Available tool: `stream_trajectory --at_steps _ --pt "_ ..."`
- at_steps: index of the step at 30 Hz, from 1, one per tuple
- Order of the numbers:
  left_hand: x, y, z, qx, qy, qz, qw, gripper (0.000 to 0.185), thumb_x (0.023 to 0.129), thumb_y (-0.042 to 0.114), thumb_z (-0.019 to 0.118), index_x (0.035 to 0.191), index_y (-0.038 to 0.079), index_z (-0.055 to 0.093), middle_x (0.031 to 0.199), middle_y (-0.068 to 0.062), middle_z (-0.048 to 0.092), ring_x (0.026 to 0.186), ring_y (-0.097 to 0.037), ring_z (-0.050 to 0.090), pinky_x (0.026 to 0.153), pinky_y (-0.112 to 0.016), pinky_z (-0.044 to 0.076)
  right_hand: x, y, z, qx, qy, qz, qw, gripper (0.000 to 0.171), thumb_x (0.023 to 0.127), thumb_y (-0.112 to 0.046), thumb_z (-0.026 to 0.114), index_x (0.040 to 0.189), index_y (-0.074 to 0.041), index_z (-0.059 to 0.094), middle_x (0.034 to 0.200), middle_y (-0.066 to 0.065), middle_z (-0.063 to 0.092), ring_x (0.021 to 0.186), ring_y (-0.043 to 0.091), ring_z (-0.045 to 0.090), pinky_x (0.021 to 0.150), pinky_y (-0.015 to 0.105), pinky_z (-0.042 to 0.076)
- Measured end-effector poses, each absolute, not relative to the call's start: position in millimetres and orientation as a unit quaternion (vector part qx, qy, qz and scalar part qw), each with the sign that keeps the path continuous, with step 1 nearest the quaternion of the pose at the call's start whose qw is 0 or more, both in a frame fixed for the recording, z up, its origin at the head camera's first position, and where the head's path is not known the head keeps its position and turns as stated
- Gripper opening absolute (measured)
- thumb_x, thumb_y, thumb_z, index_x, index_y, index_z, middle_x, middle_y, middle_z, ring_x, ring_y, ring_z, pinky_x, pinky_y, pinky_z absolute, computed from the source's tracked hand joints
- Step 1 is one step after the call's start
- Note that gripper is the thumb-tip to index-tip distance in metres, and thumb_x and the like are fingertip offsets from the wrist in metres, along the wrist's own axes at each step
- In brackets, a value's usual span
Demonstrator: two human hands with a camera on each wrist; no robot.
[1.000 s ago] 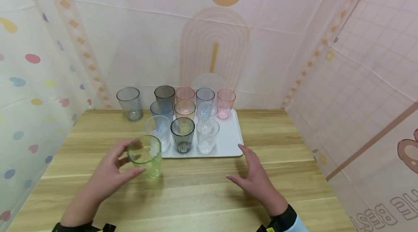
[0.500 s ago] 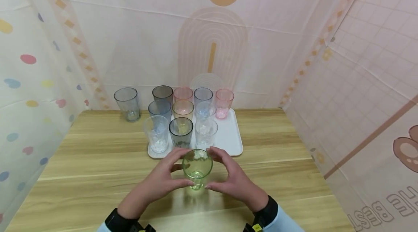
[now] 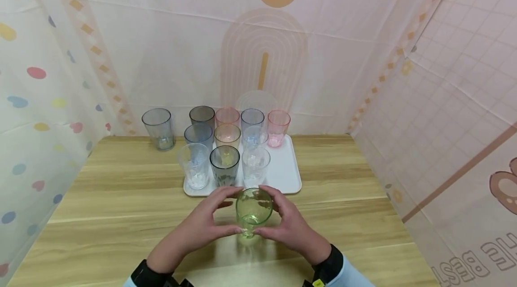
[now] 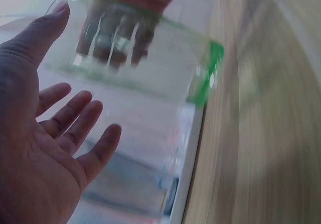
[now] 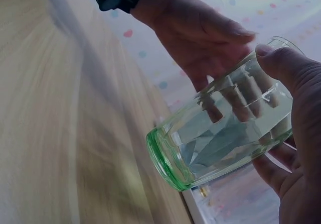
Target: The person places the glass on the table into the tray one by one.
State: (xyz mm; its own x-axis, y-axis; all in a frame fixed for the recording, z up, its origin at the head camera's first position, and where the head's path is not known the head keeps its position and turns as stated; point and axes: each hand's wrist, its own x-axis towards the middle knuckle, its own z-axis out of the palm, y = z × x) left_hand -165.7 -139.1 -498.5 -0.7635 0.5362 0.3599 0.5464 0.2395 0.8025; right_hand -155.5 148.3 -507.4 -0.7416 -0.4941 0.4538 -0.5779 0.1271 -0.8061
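Now the green glass [image 3: 253, 209] is off the table [image 3: 121, 215] — tilted, rim toward the camera — where half a second ago it stood lower and more upright. The left hand [image 3: 198, 228] and right hand [image 3: 291, 228] cup it from either side, fingers curved round its wall, just short of the near edge of the white tray [image 3: 286, 174]. Beyond, the tray's tumblers [image 3: 224, 168] stand unchanged in rows; a grey glass [image 3: 158, 128] sits alone near the table's far left corner.
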Motion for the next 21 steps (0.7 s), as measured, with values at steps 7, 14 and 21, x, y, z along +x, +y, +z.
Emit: stream_trajectory --at_steps 7,14,21 --pt "-162.3 -189.2 -509.2 -0.276 -0.876 -0.377 0.120 0.073 0.087 0.028 0.098 0.151 0.014 0.064 0.147 -0.003 0.065 0.136 -0.027 0.062 0.112 -0.045 0.053 -162.5 171.3 -506.0 0.301 -0.773 0.554 0.065 0.099 0.082 -0.003 0.098 0.165 -0.004 0.043 0.153 0.013 0.064 0.137 0.034 0.064 0.114 0.043 0.056" --pt "-152.1 -252.6 -523.5 -0.195 -0.922 -0.296 0.156 0.074 0.090 0.034 0.095 0.150 0.004 0.062 0.147 -0.020 0.065 0.136 -0.046 0.059 0.108 -0.069 0.046 -170.1 200.3 -507.7 0.246 -0.794 0.548 0.093 0.099 0.083 0.000 0.096 0.166 -0.008 0.042 0.154 0.012 0.063 0.142 0.033 0.060 0.117 0.037 0.052" --pt "-146.7 -275.8 -529.4 -0.159 -0.940 -0.270 0.137 0.090 0.091 0.044 0.093 0.158 0.000 0.053 0.158 -0.030 0.054 0.140 -0.058 0.050 0.107 -0.079 0.042 -182.7 213.8 -509.1 0.231 -0.797 0.546 0.112 0.095 0.086 0.000 0.094 0.165 -0.002 0.041 0.154 0.021 0.062 0.142 0.039 0.060 0.119 0.050 0.051"
